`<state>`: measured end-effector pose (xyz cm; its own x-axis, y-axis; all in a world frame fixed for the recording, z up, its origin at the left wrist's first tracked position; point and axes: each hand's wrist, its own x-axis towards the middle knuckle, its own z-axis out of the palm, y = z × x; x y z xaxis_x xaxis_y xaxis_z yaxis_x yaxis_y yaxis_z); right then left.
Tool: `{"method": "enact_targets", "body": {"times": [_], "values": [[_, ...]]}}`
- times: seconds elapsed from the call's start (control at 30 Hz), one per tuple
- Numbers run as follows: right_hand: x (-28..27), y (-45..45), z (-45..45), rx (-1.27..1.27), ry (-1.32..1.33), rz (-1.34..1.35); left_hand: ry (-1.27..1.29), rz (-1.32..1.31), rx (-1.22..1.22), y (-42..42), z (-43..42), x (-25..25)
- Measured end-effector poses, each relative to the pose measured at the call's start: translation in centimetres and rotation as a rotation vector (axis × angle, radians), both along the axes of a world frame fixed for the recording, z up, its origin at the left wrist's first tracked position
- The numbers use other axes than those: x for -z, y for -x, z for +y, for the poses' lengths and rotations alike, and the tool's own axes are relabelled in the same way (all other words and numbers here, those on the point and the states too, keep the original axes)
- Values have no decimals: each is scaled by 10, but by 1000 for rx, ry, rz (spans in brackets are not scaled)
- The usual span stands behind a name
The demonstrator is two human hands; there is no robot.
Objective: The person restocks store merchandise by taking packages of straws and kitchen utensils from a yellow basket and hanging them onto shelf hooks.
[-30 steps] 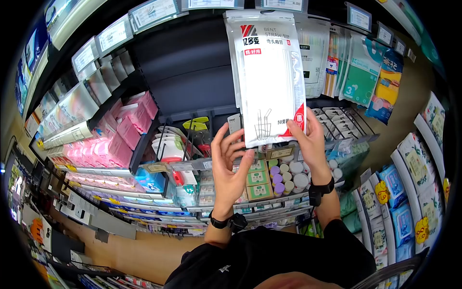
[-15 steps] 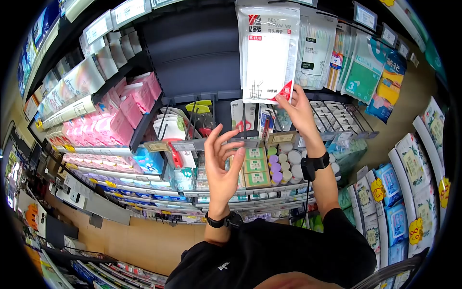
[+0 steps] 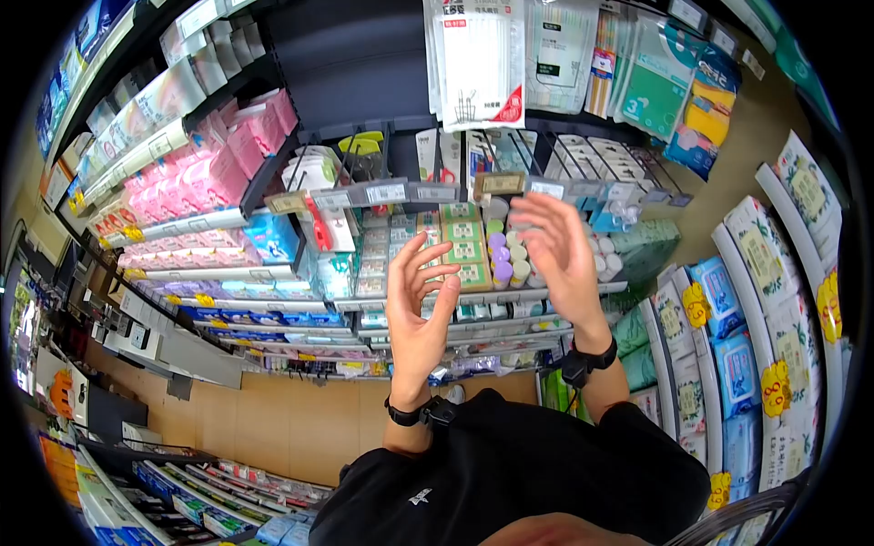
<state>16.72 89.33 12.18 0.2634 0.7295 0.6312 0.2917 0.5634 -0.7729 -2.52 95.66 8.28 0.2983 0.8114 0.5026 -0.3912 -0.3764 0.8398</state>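
A white packet of bent straws (image 3: 477, 68) with a red corner hangs at the top centre, touched by neither hand. My left hand (image 3: 419, 296) is raised, empty, its fingers curved and apart, in front of shelves with small green-and-tan boxes (image 3: 462, 238). My right hand (image 3: 557, 250) is also empty, slightly blurred, with its fingers apart. It is below the hanging packet and in front of round tubs with purple and pale lids (image 3: 501, 262). Each wrist wears a black strap with a small device.
Pink packets (image 3: 205, 191) fill the left shelves. Green bags (image 3: 657, 82) and a blue-yellow packet (image 3: 706, 114) hang at the upper right. Wipes packs (image 3: 736, 373) stand on the right shelves. Tan floor (image 3: 282, 409) shows below.
My right hand has let go of the straw packet and come down from it. The packet now hangs by itself. The view has shifted, so the shelves appear higher. My left hand stays raised and empty.
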Motion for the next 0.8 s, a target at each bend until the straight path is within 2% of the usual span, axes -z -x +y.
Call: {"method": "enact_targets", "body": {"times": [0.03,0.17,0.57,0.8], "values": [[5,6,-17,-107,47,21,7,6,-1,3,-12,3],[27,26,-82,-251,125,126,45,15,15,17,-62,18],[75,94,-244,-257,286,303,231,48,12,74,-218,63],[85,115,-316,-221,274,357,177,94,107,94,-271,60]]}}
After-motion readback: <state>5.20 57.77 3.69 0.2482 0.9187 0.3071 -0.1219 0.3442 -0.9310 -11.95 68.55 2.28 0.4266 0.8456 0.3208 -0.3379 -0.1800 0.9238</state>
